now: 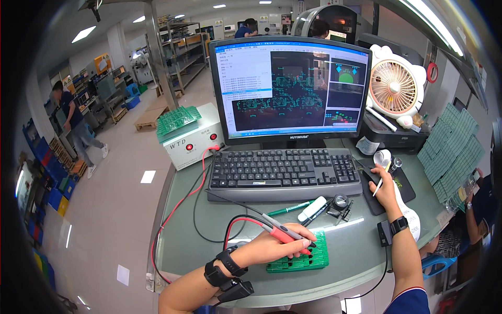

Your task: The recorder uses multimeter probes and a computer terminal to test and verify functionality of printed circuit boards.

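Note:
My left hand is closed around two test probes, a red probe and a grey-black probe. Their tips point down at a green circuit board panel lying near the table's front edge; I cannot tell whether they touch it. Over a black mouse pad, my right hand curls its fingers with a thin white stick between them. Whether a mouse lies under that hand is hidden. Red and black leads run from the probes; the red one reaches a white box with red knobs.
A black keyboard stands before a monitor showing a board layout. Markers and a black loupe lie between keyboard and board. More green boards top the box. A fan sits on a black printer.

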